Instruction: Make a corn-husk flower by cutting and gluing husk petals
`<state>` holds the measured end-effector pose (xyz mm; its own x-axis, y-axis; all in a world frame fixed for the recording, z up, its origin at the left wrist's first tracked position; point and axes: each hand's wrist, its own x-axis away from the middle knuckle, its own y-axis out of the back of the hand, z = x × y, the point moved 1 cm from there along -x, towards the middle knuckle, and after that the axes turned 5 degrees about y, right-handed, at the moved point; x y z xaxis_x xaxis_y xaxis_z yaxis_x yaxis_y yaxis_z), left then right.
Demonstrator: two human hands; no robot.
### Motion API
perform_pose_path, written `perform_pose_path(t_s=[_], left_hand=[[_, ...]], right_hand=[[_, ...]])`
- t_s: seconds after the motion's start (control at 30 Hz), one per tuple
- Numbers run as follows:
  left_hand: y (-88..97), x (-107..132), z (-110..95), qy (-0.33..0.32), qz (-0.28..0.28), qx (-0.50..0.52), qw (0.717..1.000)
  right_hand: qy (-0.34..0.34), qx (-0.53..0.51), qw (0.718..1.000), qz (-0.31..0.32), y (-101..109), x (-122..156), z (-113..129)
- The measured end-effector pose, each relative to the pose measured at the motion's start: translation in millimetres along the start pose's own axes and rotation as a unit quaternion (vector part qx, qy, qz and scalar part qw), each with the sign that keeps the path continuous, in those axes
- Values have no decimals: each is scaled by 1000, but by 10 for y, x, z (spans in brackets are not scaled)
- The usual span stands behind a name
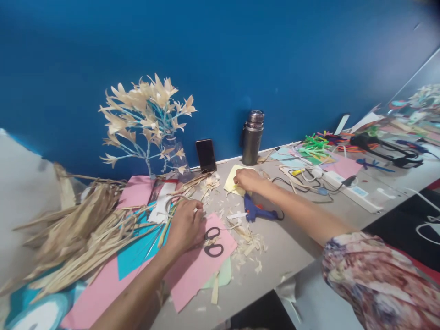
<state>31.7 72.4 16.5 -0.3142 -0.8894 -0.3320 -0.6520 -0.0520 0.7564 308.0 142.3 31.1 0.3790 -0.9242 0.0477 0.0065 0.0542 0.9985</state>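
Observation:
My left hand (187,224) is closed, its fingers curled over the pink paper (192,279); a small pale bit shows at the fingertips, too small to name. Just right of it lie scissors (213,250) with black handles, their blades hidden. My right hand (247,178) reaches farther out, fingers pinched together over a yellow sheet of paper (231,182); what they grip, if anything, is hidden. Between my hands and nearer to me is a blue glue gun (257,211) on its side. Scraps of dry husk (249,240) are scattered around it.
Husk flowers (147,110) stand in a glass vase by the blue wall. A phone (205,155) and a dark flask (252,140) are behind my hands. Dry husks (89,224) heap at left. A power strip (354,190), cables and pipe cleaners (314,146) lie at right.

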Motion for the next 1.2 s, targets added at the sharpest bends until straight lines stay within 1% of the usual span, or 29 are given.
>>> perform_pose_path(t_s=[0.1, 0.2, 0.27, 0.37, 0.43, 0.47, 0.5, 0.57, 0.63, 0.7, 0.8, 0.87, 0.93, 1.0, 1.1, 1.2], left_hand=[[-95, -224, -161, -65, 56, -38, 996], [-327, -515, -278, -120, 113, -77, 983], [-508, -695, -306, -130, 160, -100, 973], [-709, -869, -288, -125, 180, -110, 969], [-780, -914, -254, -116, 183, -111, 970], [-800, -920, -237, -111, 183, -111, 970], [-811, -920, -222, -107, 183, -110, 971], [-821, -912, -203, -100, 178, -106, 973], [-821, -904, -202, -97, 172, -102, 975], [-812, -904, -218, -97, 164, -94, 977], [-771, -917, -261, -95, 146, -75, 982], [-711, -925, -296, -81, 115, -54, 989], [-620, -920, -327, -56, 72, -9, 996], [-501, -884, -351, -24, 37, 53, 998], [-281, -745, -368, 23, 21, 128, 991], [-44, -510, -350, 65, 8, 158, 985]], right_hand=[[6, -18, 1000, 3, -57, -39, -40], [1, -53, 999, -4, -108, -62, -68], [-7, -89, 996, -17, -141, -71, -82], [-25, -170, 984, -49, -171, -79, -139], [-37, -242, 966, -82, -161, -83, -238], [-45, -282, 953, -103, -143, -83, -310], [-55, -324, 936, -126, -116, -78, -397], [-80, -410, 891, -178, -35, -47, -598], [-102, -490, 836, -223, 67, 18, -792], [-103, -562, 782, -251, 164, 112, -926], [-81, -645, 713, -264, 256, 258, -962], [-65, -684, 678, -261, 275, 331, -903], [-54, -710, 654, -254, 278, 379, -824], [-47, -727, 639, -248, 285, 408, -756], [-45, -740, 625, -244, 320, 437, -696], [-52, -744, 619, -248, 370, 480, -656]])
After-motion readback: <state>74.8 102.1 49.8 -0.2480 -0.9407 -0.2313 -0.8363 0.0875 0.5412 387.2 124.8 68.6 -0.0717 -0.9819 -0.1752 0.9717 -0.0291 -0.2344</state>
